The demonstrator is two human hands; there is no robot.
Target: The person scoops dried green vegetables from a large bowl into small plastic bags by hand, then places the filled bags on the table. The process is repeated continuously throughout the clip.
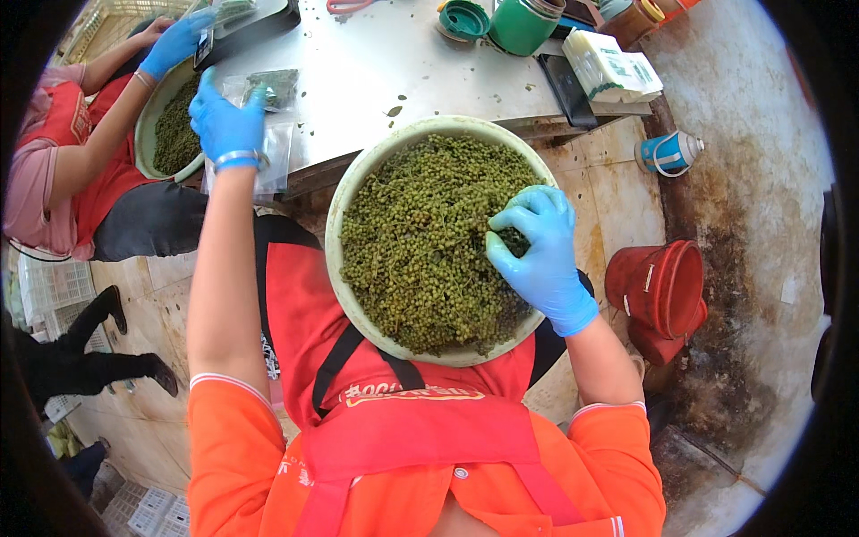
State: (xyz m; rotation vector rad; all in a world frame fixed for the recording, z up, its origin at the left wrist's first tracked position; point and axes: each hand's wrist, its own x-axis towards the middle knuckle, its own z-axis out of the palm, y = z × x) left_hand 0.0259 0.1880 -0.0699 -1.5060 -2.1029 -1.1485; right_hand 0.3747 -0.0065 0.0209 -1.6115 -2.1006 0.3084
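A wide pale bowl [335, 242] heaped with small green peppercorns [420, 242] rests on my lap. My right hand [541, 251], in a blue glove, dips into the right side of the heap. Its fingers and thumb curl around some of the peppercorns, partly hidden by the glove. My left hand [228, 121], also gloved in blue, is stretched out over the table's near left edge with fingers apart. Beside it lie a clear plastic bag [276, 157] and a small clear packet of green bits [276, 88].
The metal table [358, 80] holds a green jar [523, 27], its green lid [463, 20], a dark phone [566, 89] and white packs [608, 67]. A co-worker's gloved hand [174, 45] is near another bowl [143, 134]. Red buckets [658, 282] and a blue jug [669, 152] stand right.
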